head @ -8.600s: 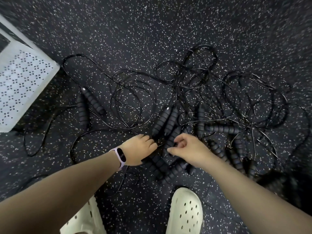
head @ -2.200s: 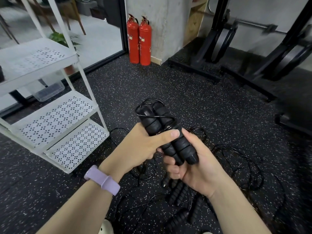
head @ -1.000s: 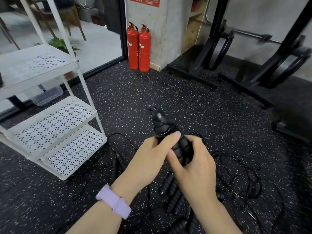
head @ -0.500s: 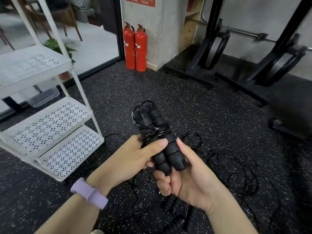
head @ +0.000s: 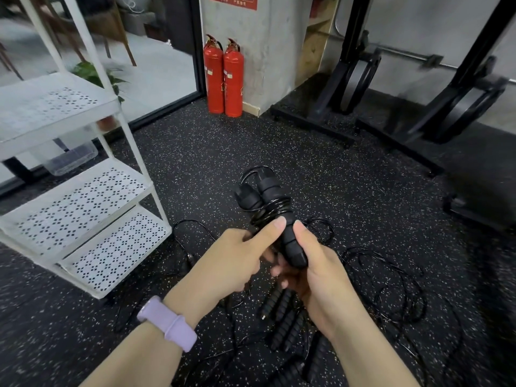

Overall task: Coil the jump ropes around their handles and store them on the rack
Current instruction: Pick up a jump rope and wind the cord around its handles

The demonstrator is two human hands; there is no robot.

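While both hands (head: 282, 263) grip coiled jump rope (head: 268, 208), thumbs upward.

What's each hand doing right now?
Left hand: grips the coiled jump rope, thumb pressing the wraps.
Right hand: grips the same rope's handles.

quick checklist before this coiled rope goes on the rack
1. Handles paired side by side: ok.
2. Cord wrapped round the handles: ok.
3. Loose end tucked: cannot tell, hands cover it.
4. Left hand and right hand both grip the bundle: ok.
5. Rack shelves in view free of other things: ok.
6. Other ropes off the floor: not ok.
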